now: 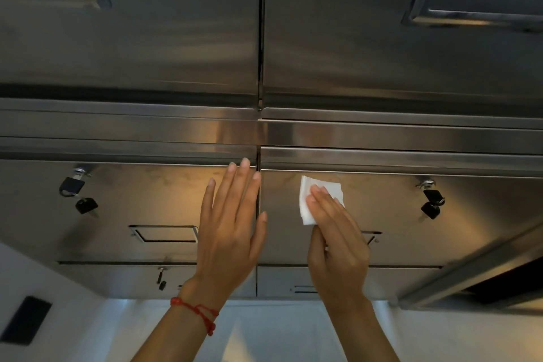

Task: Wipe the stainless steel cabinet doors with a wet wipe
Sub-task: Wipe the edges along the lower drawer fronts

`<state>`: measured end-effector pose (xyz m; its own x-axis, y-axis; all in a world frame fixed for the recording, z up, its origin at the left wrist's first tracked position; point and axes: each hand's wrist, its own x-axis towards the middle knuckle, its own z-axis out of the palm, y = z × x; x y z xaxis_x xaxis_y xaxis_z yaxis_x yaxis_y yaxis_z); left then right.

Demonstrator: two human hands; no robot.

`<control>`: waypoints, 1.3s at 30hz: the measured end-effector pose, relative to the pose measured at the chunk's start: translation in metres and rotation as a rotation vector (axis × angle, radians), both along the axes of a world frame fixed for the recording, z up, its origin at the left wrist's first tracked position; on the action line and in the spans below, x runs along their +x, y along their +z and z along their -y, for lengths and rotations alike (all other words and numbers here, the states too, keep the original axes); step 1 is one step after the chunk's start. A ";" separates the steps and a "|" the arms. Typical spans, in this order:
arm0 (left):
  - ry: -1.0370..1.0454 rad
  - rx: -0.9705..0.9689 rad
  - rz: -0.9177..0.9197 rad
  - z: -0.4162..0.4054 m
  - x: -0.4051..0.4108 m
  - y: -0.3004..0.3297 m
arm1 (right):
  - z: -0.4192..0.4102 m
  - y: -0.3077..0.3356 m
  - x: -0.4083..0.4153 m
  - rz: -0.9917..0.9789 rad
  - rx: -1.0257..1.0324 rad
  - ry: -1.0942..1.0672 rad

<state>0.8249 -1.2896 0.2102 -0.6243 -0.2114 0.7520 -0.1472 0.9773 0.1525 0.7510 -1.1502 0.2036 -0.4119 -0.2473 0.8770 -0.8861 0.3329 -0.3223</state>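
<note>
Nearest to us, our left hand point(232, 223) wears a red string bracelet point(202, 313) at the wrist; its fingers are straight and spread, released and grasping nothing, laid flat on the brushed stainless steel cabinet door on the left point(123, 203), right beside the dark vertical seam point(258, 244) between the two doors. Our right hand point(338, 244) is just across that seam, its straight fingers point(318, 195) pressing a small folded white wet wipe point(311, 200) flat against the stainless steel cabinet door on the right point(396, 214); we cannot tell whether the thumb tucks under the wipe's edge. The wipe sits high on that door, close to the seam, peeping out beyond and to the left of the fingertips, with its longer side running roughly up and down. The right hand is the one on the job, and most of its door stretches away to the right, towards the black keys hanging from a lock point(432, 200), so we judge the next stroke should sweep rightward across the panel. Farther off, past a horizontal steel rail point(382, 135), stand two more steel doors point(147, 38), which look to us not yet reached.
</note>
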 end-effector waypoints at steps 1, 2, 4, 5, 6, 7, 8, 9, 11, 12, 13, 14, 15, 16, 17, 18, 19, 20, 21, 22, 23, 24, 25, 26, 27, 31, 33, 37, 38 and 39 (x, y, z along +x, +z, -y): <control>0.009 -0.011 -0.006 0.001 -0.001 0.000 | 0.003 0.001 0.000 -0.009 -0.013 0.001; 0.017 -0.020 -0.012 0.003 -0.002 0.000 | 0.007 0.002 0.000 -0.018 -0.029 0.001; 0.031 -0.034 -0.023 0.005 -0.005 -0.001 | 0.013 0.005 0.001 -0.031 -0.058 -0.002; 0.037 -0.041 -0.027 0.006 -0.007 -0.002 | 0.016 0.007 0.001 -0.041 -0.067 -0.007; 0.041 -0.050 -0.030 0.007 -0.008 -0.001 | 0.019 0.008 0.001 -0.055 -0.076 -0.015; 0.046 -0.058 -0.032 0.008 -0.010 -0.001 | 0.022 0.010 0.001 -0.072 -0.085 -0.022; 0.050 -0.067 -0.032 0.009 -0.011 -0.001 | 0.025 0.012 0.001 -0.088 -0.097 -0.025; 0.053 -0.075 -0.033 0.009 -0.012 0.000 | 0.029 0.014 0.000 -0.100 -0.111 -0.026; 0.062 -0.087 -0.041 0.012 -0.014 0.001 | 0.035 0.017 -0.002 -0.115 -0.127 -0.027; 0.068 -0.095 -0.047 0.013 -0.015 0.001 | 0.038 0.018 -0.003 -0.122 -0.125 -0.025; 0.076 -0.104 -0.052 0.015 -0.016 0.001 | 0.040 0.019 -0.004 -0.131 -0.116 -0.025; 0.082 -0.114 -0.057 0.017 -0.017 0.001 | 0.042 0.019 -0.006 -0.143 -0.106 -0.026; 0.087 -0.123 -0.061 0.020 -0.018 0.001 | 0.044 0.018 -0.007 -0.155 -0.096 -0.029; 0.090 -0.131 -0.067 0.023 -0.019 0.001 | 0.046 0.017 -0.009 -0.171 -0.085 -0.031; 0.093 -0.137 -0.071 0.026 -0.020 0.001 | 0.048 0.017 -0.011 -0.187 -0.073 -0.034; 0.098 -0.143 -0.073 0.029 -0.022 0.002 | 0.050 0.017 -0.013 -0.202 -0.063 -0.039; 0.101 -0.149 -0.073 0.032 -0.023 0.002 | 0.053 0.017 -0.015 -0.216 -0.058 -0.046; 0.099 -0.152 -0.075 0.034 -0.025 0.002 | 0.055 0.017 -0.016 -0.228 -0.056 -0.054; 0.093 -0.154 -0.077 0.035 -0.026 0.002 | 0.057 0.018 -0.017 -0.238 -0.051 -0.061; 0.084 -0.155 -0.079 0.037 -0.028 0.002 | 0.058 0.018 -0.019 -0.249 -0.045 -0.069; 0.076 -0.157 -0.078 0.037 -0.029 0.002 | 0.060 0.017 -0.020 -0.261 -0.036 -0.077; 0.068 -0.161 -0.075 0.038 -0.029 0.001 | 0.061 0.016 -0.020 -0.272 -0.028 -0.084; 0.065 -0.167 -0.069 0.039 -0.030 0.000 | 0.062 0.015 -0.020 -0.280 -0.022 -0.090; 0.068 -0.174 -0.062 0.040 -0.030 -0.001 | 0.063 0.014 -0.021 -0.286 -0.018 -0.098; 0.077 -0.185 -0.054 0.041 -0.030 -0.001 | 0.063 0.014 -0.021 -0.293 -0.015 -0.106; 0.099 -0.199 -0.049 0.041 -0.032 -0.003 | 0.070 0.014 -0.021 -0.336 0.019 -0.097; 0.102 -0.194 -0.049 0.040 -0.033 -0.003 | 0.073 0.014 -0.021 -0.352 0.042 -0.076; 0.101 -0.191 -0.048 0.039 -0.033 -0.003 | 0.068 0.013 -0.024 -0.383 0.084 -0.070; 0.097 -0.190 -0.049 0.039 -0.033 -0.003 | 0.065 0.013 -0.026 -0.389 0.091 -0.077; 0.093 -0.187 -0.048 0.039 -0.032 -0.003 | 0.062 0.012 -0.029 -0.391 0.097 -0.088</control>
